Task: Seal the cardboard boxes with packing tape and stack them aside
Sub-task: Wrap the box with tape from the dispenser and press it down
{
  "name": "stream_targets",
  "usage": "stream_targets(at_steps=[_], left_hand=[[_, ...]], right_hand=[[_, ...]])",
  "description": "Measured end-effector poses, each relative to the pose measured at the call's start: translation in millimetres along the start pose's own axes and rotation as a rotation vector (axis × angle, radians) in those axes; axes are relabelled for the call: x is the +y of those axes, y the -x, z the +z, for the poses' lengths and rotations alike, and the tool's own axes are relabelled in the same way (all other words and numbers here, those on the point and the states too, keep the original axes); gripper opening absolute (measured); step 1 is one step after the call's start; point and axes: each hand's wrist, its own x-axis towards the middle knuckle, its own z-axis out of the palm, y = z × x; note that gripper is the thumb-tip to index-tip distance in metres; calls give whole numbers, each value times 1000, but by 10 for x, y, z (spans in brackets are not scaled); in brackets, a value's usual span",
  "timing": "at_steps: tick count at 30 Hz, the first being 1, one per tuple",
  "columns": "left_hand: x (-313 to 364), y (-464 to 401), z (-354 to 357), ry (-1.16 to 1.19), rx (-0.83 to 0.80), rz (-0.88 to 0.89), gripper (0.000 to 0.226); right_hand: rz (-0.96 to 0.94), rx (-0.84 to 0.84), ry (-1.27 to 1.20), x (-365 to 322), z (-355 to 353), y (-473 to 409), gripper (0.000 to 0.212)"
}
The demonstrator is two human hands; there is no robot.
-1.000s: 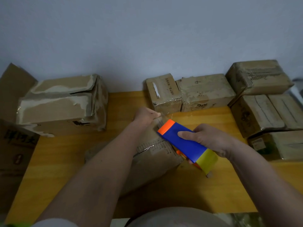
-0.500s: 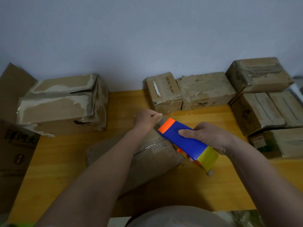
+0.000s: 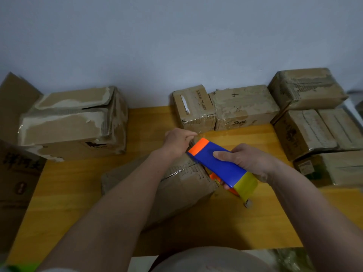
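A worn cardboard box lies in the middle of the yellow wooden table, partly hidden under my left forearm. My right hand grips a tape dispenser with a blue body, an orange front end and a yellow rear, held slanted over the box's far right corner. My left hand is at the box's far edge, its fingertips pinching a strip of clear tape next to the dispenser's orange end.
A large battered box stands at the back left, with an open carton at the left edge. Two smaller boxes stand at the back centre. Several boxes are stacked at the right. The table's near edge runs just in front of me.
Both hands and the dispenser have shifted only slightly. My left hand stays at the box's far edge, pinching the tape end.
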Motion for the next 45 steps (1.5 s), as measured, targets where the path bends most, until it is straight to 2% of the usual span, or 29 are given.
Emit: stream_targets(at_steps=[2,5,8,10,15,17,20,23,29,32,34,39,42,45], left_hand=[[13,18,-9,-22,11,-2,37],[-6,221,-59,-22,204,132,42],[-138,442,-39,-169,16,337,53],[-196,506,-13,-255,-75,306,57],[-168,536,25,-388,-88,236,61],[-157,548,34,-426,-85,213,57],[-131,567,48,-444,-84,199,56],[-100,562,52,-466,-97,177,54],[-23,593,72,-441,-113,136,53],[14,617,88,-433,-119,89,51],[65,660,94,-436,-113,71,51],[144,953,159,-458,-170,211,51],[78,1169,211,-463,-218,277,62],[39,1262,241,-519,-293,273,91]], right_hand=[[4,-6,-22,16,-10,-3,45],[3,-10,-19,30,-18,8,48],[-2,8,-27,65,-33,-9,50],[-10,23,-12,71,-22,-3,52],[-47,69,-9,102,32,76,39],[-60,120,81,194,45,120,44],[-69,136,123,397,52,250,58],[-61,113,131,646,65,425,62],[-96,98,15,843,113,545,57],[-92,112,58,890,144,522,60],[-71,97,20,917,136,528,55],[-71,46,-9,936,92,538,48],[-74,52,-11,945,94,528,42],[-64,42,-16,941,93,543,41]])
